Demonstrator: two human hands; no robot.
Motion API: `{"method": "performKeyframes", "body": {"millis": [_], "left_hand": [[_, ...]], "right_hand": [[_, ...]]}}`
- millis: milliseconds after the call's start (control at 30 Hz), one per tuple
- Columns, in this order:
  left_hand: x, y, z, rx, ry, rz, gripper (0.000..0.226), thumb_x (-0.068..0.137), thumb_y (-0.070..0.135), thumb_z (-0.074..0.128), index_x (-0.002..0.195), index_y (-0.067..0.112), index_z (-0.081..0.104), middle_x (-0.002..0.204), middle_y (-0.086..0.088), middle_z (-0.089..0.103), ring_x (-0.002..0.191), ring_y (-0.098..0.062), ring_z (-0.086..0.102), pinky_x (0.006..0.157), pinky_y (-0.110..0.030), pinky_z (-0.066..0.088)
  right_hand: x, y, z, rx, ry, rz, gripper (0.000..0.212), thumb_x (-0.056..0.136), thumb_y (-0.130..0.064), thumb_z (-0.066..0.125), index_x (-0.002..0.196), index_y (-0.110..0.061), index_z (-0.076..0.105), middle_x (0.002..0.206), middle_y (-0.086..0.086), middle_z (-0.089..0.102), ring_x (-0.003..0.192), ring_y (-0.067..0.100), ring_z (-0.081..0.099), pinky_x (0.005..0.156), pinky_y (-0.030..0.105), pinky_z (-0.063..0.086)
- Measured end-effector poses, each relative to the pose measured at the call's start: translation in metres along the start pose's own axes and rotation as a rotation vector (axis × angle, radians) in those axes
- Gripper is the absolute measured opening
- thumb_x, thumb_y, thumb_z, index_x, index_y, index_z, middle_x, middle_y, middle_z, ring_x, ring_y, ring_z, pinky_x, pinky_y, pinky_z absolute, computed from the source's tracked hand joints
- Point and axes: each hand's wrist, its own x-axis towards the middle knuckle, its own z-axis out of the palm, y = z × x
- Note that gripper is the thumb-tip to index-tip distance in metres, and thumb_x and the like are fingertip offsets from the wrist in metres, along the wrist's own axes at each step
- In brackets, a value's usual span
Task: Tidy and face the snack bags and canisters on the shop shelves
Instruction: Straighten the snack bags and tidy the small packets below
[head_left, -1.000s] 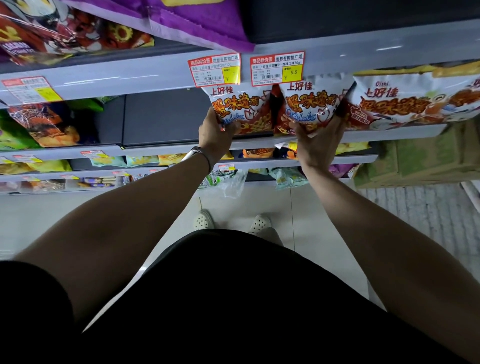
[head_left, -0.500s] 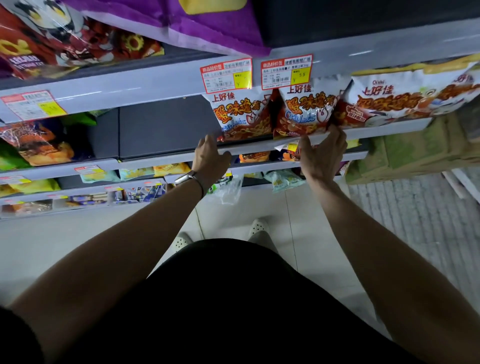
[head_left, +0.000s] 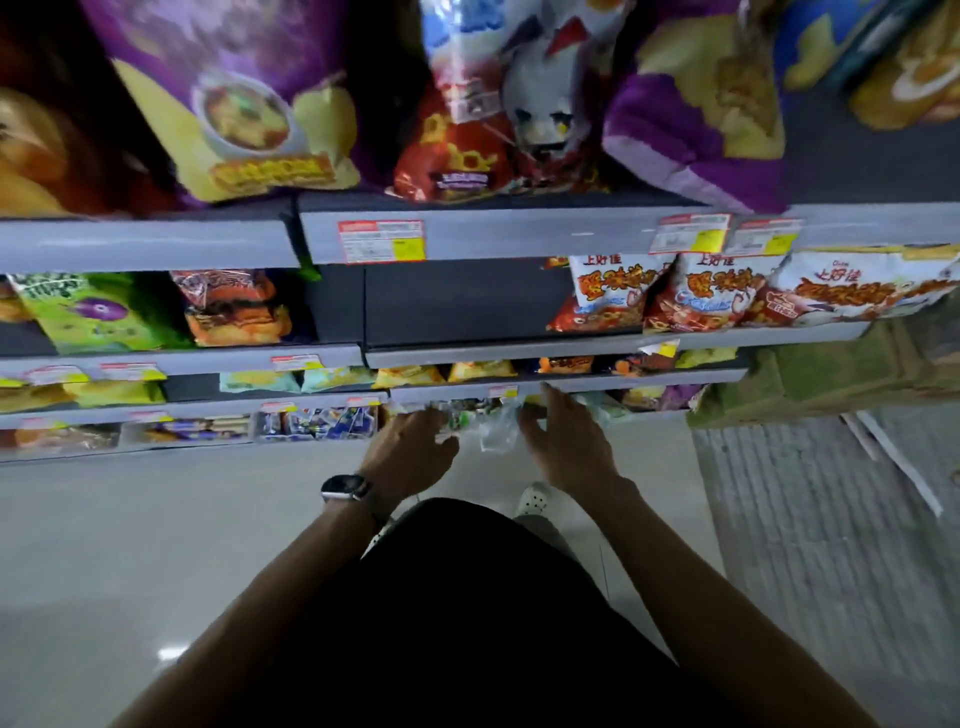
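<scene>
Both hands have dropped away from the red-and-white snack bags (head_left: 615, 293), which stand upright in a row on the second shelf (head_left: 519, 352) under the yellow price tags (head_left: 693, 235), with nothing touching them. The left hand (head_left: 410, 454) and right hand (head_left: 569, 452) are now down at the lowest row of small packets (head_left: 317, 422), just above the pale floor (head_left: 130, 545). The left hand, with a wristwatch (head_left: 345, 488) on its wrist, is palm-down with its fingers straight and loosely spread; their tips overlap the front of the packets, though motion blur hides whether they actually touch. The right hand is spread wider, fingers fanned apart and straight, the longest reaching up to the shelf lip (head_left: 623, 383) above that row. Neither hand is curled around anything. A clear plastic packet (head_left: 496, 434) hangs from the shelf front between the two hands, close to the fingers of both; contact with it cannot be made out.
</scene>
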Motion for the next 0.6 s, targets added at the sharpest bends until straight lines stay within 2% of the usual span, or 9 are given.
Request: {"method": "performKeyframes", "body": {"millis": [67, 167, 367, 600], "left_hand": [[-0.016, -0.035, -0.015, -0.02, -0.032, -0.033, 0.044, 0.102, 0.033, 0.063, 0.14, 0.009, 0.063, 0.138, -0.017, 0.066, 0.126, -0.036, 0.062, 0.102, -0.04, 0.051], [-0.04, -0.078, -0.037, -0.041, 0.005, -0.062, 0.053, 0.103, 0.039, 0.061, 0.148, 0.012, 0.057, 0.145, -0.011, 0.063, 0.132, -0.031, 0.061, 0.106, -0.039, 0.05], [-0.081, -0.136, -0.08, -0.087, 0.179, -0.127, 0.049, 0.104, 0.04, 0.059, 0.149, 0.02, 0.057, 0.138, -0.01, 0.069, 0.124, -0.032, 0.066, 0.1, -0.043, 0.055], [-0.098, -0.166, -0.116, -0.093, 0.293, -0.231, 0.045, 0.106, 0.04, 0.054, 0.148, 0.025, 0.056, 0.135, -0.007, 0.069, 0.118, -0.031, 0.067, 0.093, -0.041, 0.057]], "right_hand": [[-0.014, -0.037, 0.017, -0.064, -0.023, -0.059, 0.063, 0.106, -0.056, 0.04, 0.16, -0.023, 0.035, 0.158, 0.004, 0.046, 0.143, 0.027, 0.043, 0.112, 0.042, 0.038], [-0.032, -0.087, 0.038, -0.169, -0.031, -0.142, 0.061, 0.107, -0.056, 0.039, 0.157, -0.021, 0.041, 0.155, 0.004, 0.05, 0.14, 0.027, 0.046, 0.112, 0.04, 0.04], [-0.06, -0.165, 0.059, -0.357, -0.068, -0.306, 0.057, 0.105, -0.058, 0.043, 0.147, -0.022, 0.054, 0.144, 0.001, 0.061, 0.128, 0.022, 0.058, 0.103, 0.035, 0.045], [-0.065, -0.226, 0.069, -0.475, -0.135, -0.42, 0.047, 0.104, -0.055, 0.043, 0.141, -0.029, 0.057, 0.141, -0.007, 0.063, 0.128, 0.018, 0.057, 0.097, 0.032, 0.046]]}}
